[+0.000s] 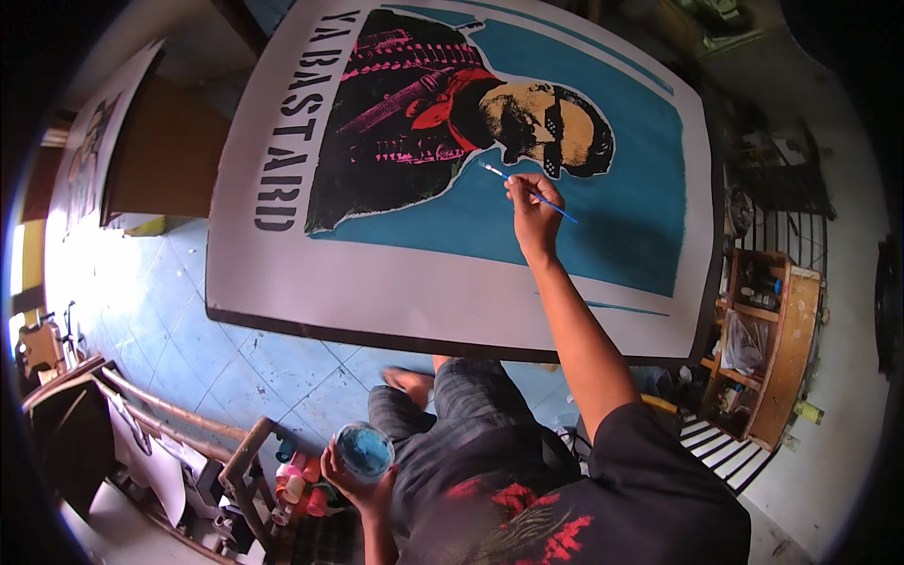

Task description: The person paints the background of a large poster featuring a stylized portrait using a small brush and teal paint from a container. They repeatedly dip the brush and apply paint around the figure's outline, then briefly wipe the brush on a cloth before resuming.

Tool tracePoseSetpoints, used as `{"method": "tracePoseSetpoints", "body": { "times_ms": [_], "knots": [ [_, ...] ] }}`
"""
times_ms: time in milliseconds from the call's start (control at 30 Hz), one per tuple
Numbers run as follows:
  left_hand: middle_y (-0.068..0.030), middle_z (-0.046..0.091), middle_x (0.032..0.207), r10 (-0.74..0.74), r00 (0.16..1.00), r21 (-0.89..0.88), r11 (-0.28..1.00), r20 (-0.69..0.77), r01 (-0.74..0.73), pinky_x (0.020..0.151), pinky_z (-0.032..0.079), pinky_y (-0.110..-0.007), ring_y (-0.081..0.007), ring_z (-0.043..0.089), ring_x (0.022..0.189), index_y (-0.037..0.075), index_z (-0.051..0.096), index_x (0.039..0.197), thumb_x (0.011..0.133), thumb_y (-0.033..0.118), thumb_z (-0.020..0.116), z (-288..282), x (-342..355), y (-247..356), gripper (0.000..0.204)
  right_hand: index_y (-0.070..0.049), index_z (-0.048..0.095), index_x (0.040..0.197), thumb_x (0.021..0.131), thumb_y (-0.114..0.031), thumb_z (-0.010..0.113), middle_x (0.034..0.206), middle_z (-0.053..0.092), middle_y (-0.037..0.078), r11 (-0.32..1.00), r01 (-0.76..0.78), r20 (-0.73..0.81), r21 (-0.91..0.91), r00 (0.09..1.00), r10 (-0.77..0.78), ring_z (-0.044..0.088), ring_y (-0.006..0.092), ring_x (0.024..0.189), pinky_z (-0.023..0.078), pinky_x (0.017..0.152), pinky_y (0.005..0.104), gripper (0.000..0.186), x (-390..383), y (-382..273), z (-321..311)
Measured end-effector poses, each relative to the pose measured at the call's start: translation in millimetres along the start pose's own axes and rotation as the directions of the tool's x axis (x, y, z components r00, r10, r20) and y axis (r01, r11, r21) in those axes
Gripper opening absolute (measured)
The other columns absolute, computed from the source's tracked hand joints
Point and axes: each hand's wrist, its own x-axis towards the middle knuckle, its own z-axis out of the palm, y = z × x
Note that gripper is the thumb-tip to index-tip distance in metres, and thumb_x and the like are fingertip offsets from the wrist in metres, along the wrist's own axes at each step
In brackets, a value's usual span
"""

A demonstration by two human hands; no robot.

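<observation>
My right hand is closed around a slim blue paintbrush. The bristles are at the blue background, close to the pale outline beside the figure's dark shoulder; whether they touch cannot be made out. Under that hand lies a large white poster, turned sideways to me, with stenciled black lettering. Its painted figure has a black and pink jacket and a red neckerchief, set against a blue field. Low by my lap, my left hand grips a clear round cup of blue paint.
Several paint bottles stand at lower left beside a wooden-framed rack holding papers. Another picture leans at far left. On the right are a wooden shelf and a slatted metal rack. Blue tiles cover the floor.
</observation>
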Motion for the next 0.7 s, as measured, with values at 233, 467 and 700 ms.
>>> {"method": "tracePoseSetpoints", "body": {
  "times_ms": [233, 467, 700],
  "knots": [
    [-0.0138, 0.03, 0.14, 0.044, 0.978, -0.041, 0.998, 0.202, -0.036, 0.108, 0.033, -0.046, -0.0301, 0.036, 0.131, 0.0, 0.03, 0.143, 0.063, 0.065, 0.08, -5.5, 78.4, -43.9, 0.114, 0.0, 0.063, 0.087, 0.091, -0.011, 0.065, 0.08, 0.069, 0.006, 0.998, -0.041, -0.089, -0.043, 0.995, 0.037, 0.065, 0.0102, 0.075, 0.05, 0.069, 0.023, 0.012, 4.4, 11.9, 17.7],
    [-0.0151, 0.032, 0.143, 0.099, 0.936, -0.086, 0.994, 0.339, -0.074, 0.112, 0.032, -0.046, -0.0316, 0.039, 0.131, 0.006, 0.018, 0.144, 0.051, 0.022, 0.089, -17.7, 136.1, -66.9, 0.118, 0.002, 0.062, 0.089, 0.092, -0.011, 0.065, 0.081, 0.069, 0.006, 0.98, -0.016, -0.133, -0.197, 0.991, -0.011, 0.062, 0.0093, 0.071, 0.05, 0.066, 0.0235, 0.013, 3.3, 19.2, 24.6],
    [-0.0155, 0.034, 0.145, -0.009, 0.929, -0.289, 0.949, 0.371, 0.124, 0.113, 0.029, -0.047, -0.0314, 0.037, 0.133, 0.007, 0.017, 0.146, 0.055, 0.035, 0.086, -13.1, 147.2, -63.9, 0.118, -0.001, 0.064, 0.082, 0.088, -0.014, 0.07, 0.073, 0.067, 0.005, 0.962, -0.03, -0.212, -0.271, 0.977, -0.029, 0.06, 0.0111, 0.067, 0.048, 0.064, 0.0267, 0.016, 4.2, 23.5, 30.1]
  ]
}}
